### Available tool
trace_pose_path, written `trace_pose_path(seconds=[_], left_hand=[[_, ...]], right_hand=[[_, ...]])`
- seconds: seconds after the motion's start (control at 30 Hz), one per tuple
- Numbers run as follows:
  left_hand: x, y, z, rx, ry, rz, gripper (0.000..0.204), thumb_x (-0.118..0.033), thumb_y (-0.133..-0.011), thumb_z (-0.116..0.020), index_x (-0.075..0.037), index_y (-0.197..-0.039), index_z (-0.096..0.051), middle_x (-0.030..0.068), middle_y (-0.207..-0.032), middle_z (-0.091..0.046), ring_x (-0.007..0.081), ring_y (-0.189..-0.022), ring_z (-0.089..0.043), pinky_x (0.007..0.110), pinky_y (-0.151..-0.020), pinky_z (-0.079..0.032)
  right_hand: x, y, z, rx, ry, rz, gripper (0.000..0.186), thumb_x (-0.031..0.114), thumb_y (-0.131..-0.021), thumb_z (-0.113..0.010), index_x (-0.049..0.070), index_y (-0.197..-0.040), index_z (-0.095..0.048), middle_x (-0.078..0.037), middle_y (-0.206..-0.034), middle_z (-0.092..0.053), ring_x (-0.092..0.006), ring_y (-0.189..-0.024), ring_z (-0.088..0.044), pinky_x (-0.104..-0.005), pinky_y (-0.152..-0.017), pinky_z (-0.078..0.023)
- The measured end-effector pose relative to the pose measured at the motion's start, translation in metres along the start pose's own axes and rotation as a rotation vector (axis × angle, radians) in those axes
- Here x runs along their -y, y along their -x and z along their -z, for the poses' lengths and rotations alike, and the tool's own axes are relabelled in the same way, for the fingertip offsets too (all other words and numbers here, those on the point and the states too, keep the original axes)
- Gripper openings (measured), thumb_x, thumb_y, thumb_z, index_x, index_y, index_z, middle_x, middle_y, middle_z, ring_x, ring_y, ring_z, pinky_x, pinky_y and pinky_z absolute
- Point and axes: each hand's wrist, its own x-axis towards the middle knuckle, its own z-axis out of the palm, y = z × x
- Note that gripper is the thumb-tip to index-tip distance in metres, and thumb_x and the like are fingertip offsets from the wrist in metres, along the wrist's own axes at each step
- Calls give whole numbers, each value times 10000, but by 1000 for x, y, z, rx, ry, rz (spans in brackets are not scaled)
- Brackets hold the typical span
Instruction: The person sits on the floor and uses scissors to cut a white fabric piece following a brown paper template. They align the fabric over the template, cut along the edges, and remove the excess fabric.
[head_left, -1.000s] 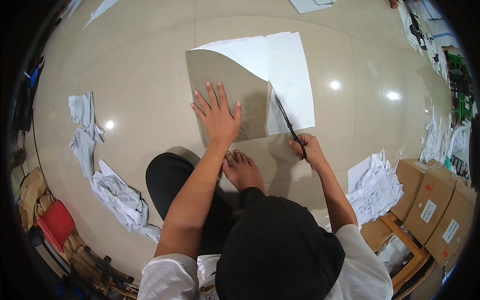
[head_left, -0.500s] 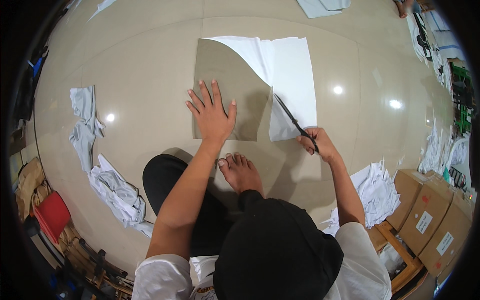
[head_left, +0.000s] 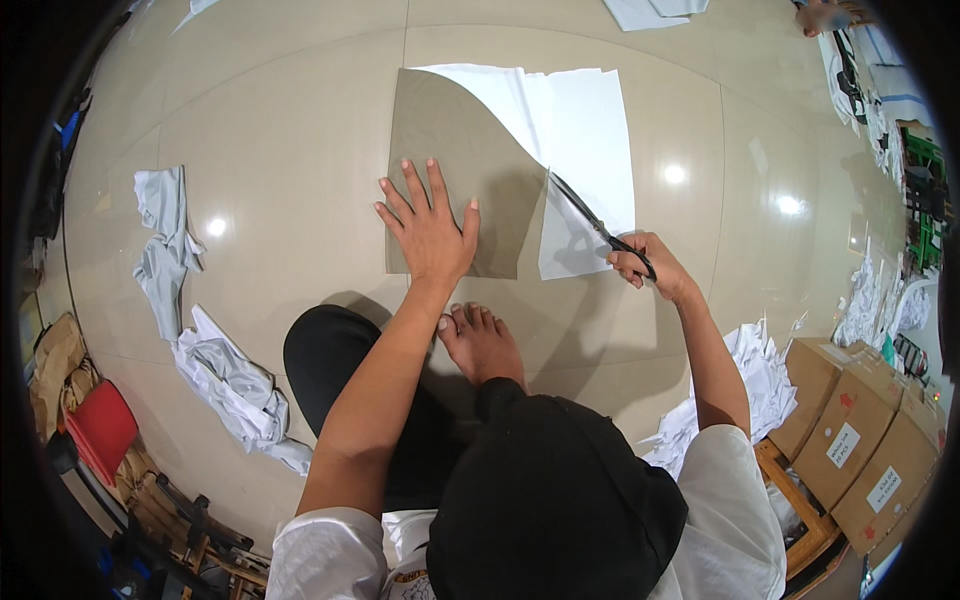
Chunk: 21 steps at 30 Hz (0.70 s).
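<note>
My left hand lies flat, fingers spread, on a grey-brown sheet with a curved upper right edge. White fabric shows from under that curve and reaches out to the right. A slit-like gap, widening toward me, parts the sheet's lower right side from the white fabric. Black-handled scissors are in my right hand, fingers closed round the handles. Their blades slant up and left over the white fabric, with the tips at the top of the gap, beside the sheet's edge.
My bare foot rests on the tiled floor just below the sheet. Crumpled pale cloth lies at left, and a white cloth heap at right beside cardboard boxes. More white cloth lies at the far edge.
My right hand and the scissors have shifted up and to the right, the blade tips slightly farther along the sheet's edge. My left hand has stayed flat in place on the sheet.
</note>
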Motion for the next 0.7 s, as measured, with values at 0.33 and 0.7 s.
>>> trace_pose_path(seconds=[0.33, 0.7], left_hand=[[-3, 3, 2, 6, -23, 20, 929, -566, -1102, -561, -88, -1823, -220, 273, -1884, -89, 656, -1674, -34, 809, -1310, -29], [-5, 3, 3, 8, -4, 36, 926, -558, -1103, -562, -95, -1826, -214, 274, -1884, -90, 654, -1676, -28, 819, -1303, -21]], right_hand=[[17, -9, 15, 33, 96, 5, 334, 284, -940, -849, 98, -729, -668, 29, -595, -551, -62, -491, -468, -260, -493, -352], [20, -23, 25, 52, 177, 27, 409, 290, -947, -872, 131, -679, -607, 49, -551, -511, -58, -473, -427, -267, -505, -319]])
